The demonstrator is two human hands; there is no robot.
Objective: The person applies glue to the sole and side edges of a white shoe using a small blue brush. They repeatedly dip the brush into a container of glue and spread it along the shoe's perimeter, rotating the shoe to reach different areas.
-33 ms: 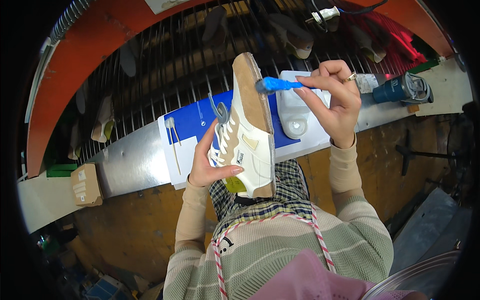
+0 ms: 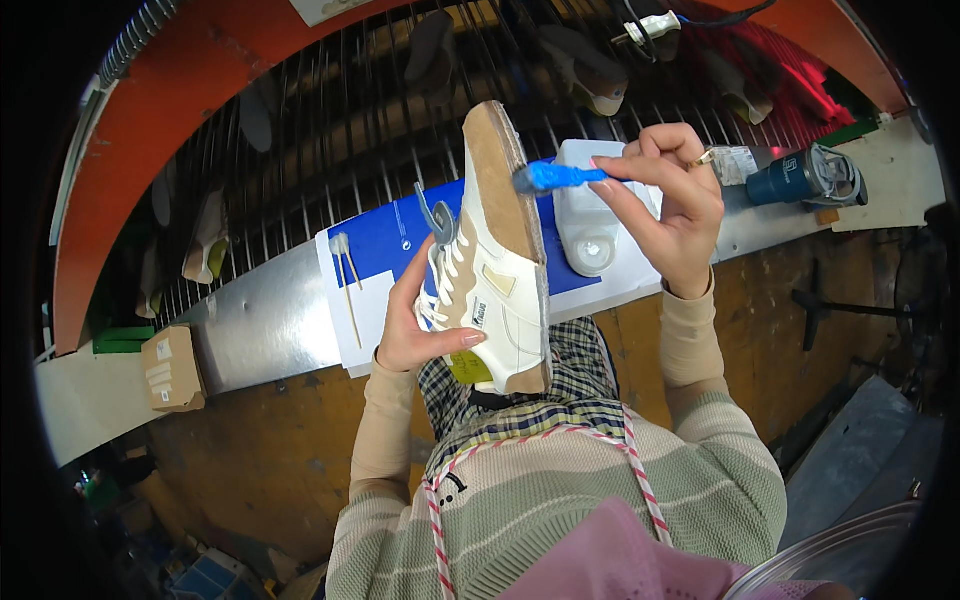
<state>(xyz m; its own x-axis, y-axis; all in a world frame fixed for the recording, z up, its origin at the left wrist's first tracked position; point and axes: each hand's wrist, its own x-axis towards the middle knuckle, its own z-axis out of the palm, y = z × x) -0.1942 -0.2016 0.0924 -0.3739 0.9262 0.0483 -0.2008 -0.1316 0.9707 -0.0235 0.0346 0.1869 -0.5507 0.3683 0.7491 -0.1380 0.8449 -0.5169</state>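
Observation:
My left hand grips a white and tan sneaker by its laced side, thumb across the heel part. The shoe stands toe up, its underside edge turned to the right. A grey piece with a hole sticks out at the tongue. In my right hand, a small blue-handled brush is pinched between thumb and fingers. The dark bristles are at the shoe's bottom edge near the toe; whether they touch, I cannot tell. Behind the brush stands a translucent white plastic container with a round opening.
Two brushes with wooden sticks lie on blue and white sheets over the metal ledge. Beyond it, several shoes rest on a rack of metal rods. A teal tumbler stands right, a cardboard box left.
The brush has moved slightly down along the shoe's edge. The shoe has shifted very slightly upward. Both hands keep their holds.

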